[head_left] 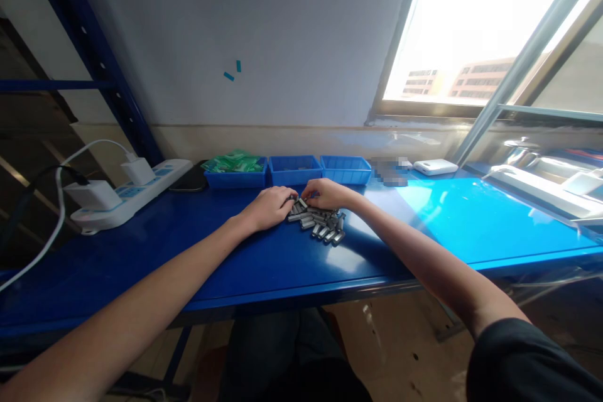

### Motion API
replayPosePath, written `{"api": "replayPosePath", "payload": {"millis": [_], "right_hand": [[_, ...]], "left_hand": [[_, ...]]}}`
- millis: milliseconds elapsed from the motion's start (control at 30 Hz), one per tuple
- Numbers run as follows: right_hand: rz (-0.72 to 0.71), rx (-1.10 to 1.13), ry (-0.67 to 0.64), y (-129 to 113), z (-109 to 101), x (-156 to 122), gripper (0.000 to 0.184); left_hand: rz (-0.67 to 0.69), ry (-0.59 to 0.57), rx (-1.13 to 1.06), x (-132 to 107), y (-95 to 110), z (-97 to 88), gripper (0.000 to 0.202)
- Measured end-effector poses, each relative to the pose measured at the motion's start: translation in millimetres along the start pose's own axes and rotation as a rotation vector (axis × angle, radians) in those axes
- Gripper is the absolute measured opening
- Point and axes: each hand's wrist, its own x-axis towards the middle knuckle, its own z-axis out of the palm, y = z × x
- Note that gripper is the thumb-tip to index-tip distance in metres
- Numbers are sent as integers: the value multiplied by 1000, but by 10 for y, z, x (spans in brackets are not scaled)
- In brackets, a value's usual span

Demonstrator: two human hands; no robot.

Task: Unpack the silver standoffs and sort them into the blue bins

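Small silvery metal pieces (pixel 325 226) lie in a loose pile on the blue table (pixel 226 282), several of them side by side in a short row at the near edge. My left hand (pixel 272 207) rests at the pile's left side, fingers curled in and closed; a dark bit shows at its fingertips, too small to name. Over the back of the pile is my right hand (pixel 324 193), its fingers pinched at a metal piece (pixel 302 203) with a bright face. The fingertips of both hands nearly meet, and the right hand hides part of the pile.
Behind the hands stand three blue bins: one with green packets (pixel 235 162), one with a few small things (pixel 295 171), and another (pixel 346 171). A power strip (pixel 136 195) with chargers lies left, a dark phone-like slab (pixel 189 177) beside it. A white box (pixel 435 167) sits right.
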Motion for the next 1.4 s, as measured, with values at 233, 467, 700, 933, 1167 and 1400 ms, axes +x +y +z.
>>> {"api": "replayPosePath", "payload": {"millis": [233, 467, 700, 933, 1167, 1400], "right_hand": [[-113, -111, 330, -37, -18, -36, 11], [237, -244, 956, 120, -619, -127, 26], [404, -328, 343, 401, -487, -193, 25], [176, -182, -6, 179, -86, -34, 32], [238, -93, -19, 120, -105, -6, 26], [182, -166, 169, 47, -142, -1, 18]], "left_hand": [[-14, 86, -19, -17, 21, -3, 35], [34, 82, -24, 42, 89, -82, 28], [-23, 290, -56, 110, 109, -193, 25], [-32, 161, 10, 120, 81, -65, 25], [-36, 74, 83, 283, 116, -74, 27], [-53, 8, 97, 389, 127, -80, 27]]}}
